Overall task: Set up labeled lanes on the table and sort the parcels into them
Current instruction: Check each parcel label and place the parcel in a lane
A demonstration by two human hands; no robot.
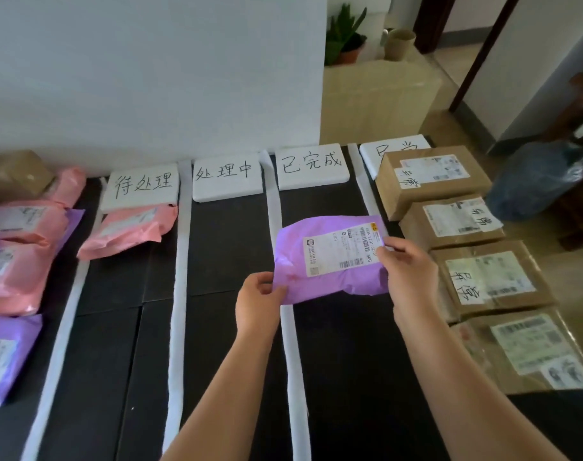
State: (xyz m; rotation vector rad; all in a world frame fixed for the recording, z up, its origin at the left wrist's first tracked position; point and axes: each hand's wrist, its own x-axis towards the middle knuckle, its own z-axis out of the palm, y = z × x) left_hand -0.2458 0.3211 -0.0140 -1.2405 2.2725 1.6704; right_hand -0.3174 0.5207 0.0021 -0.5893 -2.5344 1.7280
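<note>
— Where was the purple mailer (330,261)?
— Over the third lane, label up, nearer than the 已完成 sign (311,168). Its near left corner hung over the strip (295,361) between the second and third lanes. Whether it touched the counter (223,327), I couldn't tell.
— And the hands?
— Both had hold of it. The left hand (258,299) pinched the near left corner, thumb on top and fingers curled beneath. The right hand (411,274) gripped the right edge, fingers curled, its thumb at the corner of the label.
— The other lanes?
— A pink mailer (127,229) lay in the first lane, its far end against the 待处理 sign (140,188). The 处理中 sign (226,176) stood at the far end of the second. Four boxes (449,227) sat in a row down the rightmost lane, the farthest hiding part of that lane's sign.
— Anything outside the lanes?
— A pile (17,261) of pink and purple mailers at the counter's left edge
</note>
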